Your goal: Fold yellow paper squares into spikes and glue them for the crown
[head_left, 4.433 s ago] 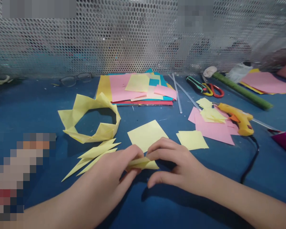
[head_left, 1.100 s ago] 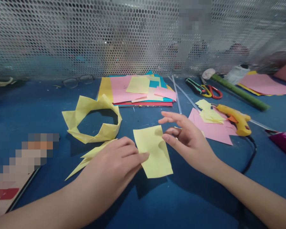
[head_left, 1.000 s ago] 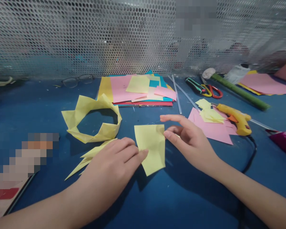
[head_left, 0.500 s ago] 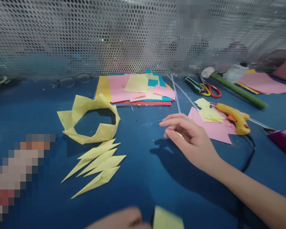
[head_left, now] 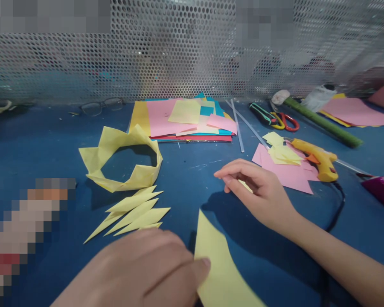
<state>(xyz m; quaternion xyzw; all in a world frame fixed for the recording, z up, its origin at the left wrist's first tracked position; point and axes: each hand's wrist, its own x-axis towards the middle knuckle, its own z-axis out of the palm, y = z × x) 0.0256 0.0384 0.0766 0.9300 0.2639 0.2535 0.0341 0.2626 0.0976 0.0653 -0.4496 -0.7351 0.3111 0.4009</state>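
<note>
My left hand (head_left: 141, 273) is closed, pinching a yellow paper piece (head_left: 220, 260) with a pointed top between thumb and fingers at the bottom of the view. My right hand (head_left: 259, 192) hovers over the table, its fingers curled and the thumb against them. A small yellow bit (head_left: 245, 186) shows through the gap in that hand; whether it is held or lies behind, I cannot tell. Left of centre rests a ring of folded yellow paper (head_left: 150, 175) with pointed corners. Several folded yellow paper spikes (head_left: 137, 217) lie below the ring, partly covered by my left hand.
A stack of coloured paper (head_left: 163, 115) lies at the back, with clear sticks (head_left: 238, 132) beside it. To the right are scissors (head_left: 288, 121), a cutter (head_left: 260, 114), a green stem (head_left: 323, 121), pink scraps (head_left: 288, 175) and a yellow glue gun (head_left: 326, 166) with a black cord. Glasses (head_left: 92, 107) lie back left.
My left hand has come up from the bottom edge, bringing the yellow paper piece further into view and covering the lowest spike. My right hand's fingers have drawn closer together.
</note>
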